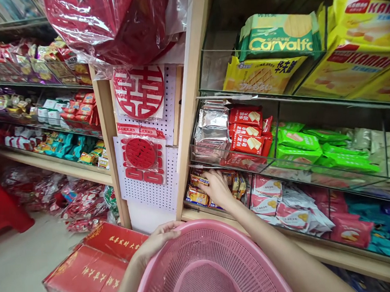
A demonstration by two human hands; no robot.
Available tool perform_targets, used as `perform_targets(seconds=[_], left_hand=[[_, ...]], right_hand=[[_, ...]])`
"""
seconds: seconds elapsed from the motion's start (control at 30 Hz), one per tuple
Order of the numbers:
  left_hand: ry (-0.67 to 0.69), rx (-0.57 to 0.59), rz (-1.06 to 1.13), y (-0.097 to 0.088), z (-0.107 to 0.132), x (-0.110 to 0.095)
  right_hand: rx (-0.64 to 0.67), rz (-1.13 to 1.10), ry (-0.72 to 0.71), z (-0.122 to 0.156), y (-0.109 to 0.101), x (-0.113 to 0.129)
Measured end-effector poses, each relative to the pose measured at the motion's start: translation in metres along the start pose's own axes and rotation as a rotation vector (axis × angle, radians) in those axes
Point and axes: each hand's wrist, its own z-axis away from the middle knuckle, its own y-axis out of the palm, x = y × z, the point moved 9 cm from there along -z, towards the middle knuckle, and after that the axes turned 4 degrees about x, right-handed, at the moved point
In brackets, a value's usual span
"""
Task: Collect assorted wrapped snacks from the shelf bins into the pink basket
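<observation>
A pink plastic basket with a perforated wall is in front of me, and no goods show inside it. My left hand is closed over its rim at the upper left. Stretched out past the basket, my right hand is inside the lowest left compartment of the right shelf. Its fingers are bent around a small yellow-and-brown snack packet, with the fingertips partly hidden. More yellow-orange snack packets lie below and beside this hand.
Above the compartment are silver packets and red packets; white-and-pink packets lie to the right. Glass dividers and a wooden shelf edge border the compartments. Red boxes stand on the floor, near a red stool.
</observation>
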Motion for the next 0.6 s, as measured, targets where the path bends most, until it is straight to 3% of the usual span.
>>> perform_targets(seconds=[0.23,0.4,0.6], left_hand=[[-0.007,-0.011,0.010,0.001,0.001,-0.001],[-0.010,-0.008,0.018,0.001,0.002,-0.001],[-0.023,-0.009,0.006,0.000,0.002,0.000]], right_hand=[[-0.017,-0.242,-0.045,0.007,-0.024,-0.008],[-0.008,-0.328,-0.053,0.045,-0.044,-0.024],[0.034,-0.356,-0.064,0.080,-0.041,-0.037]])
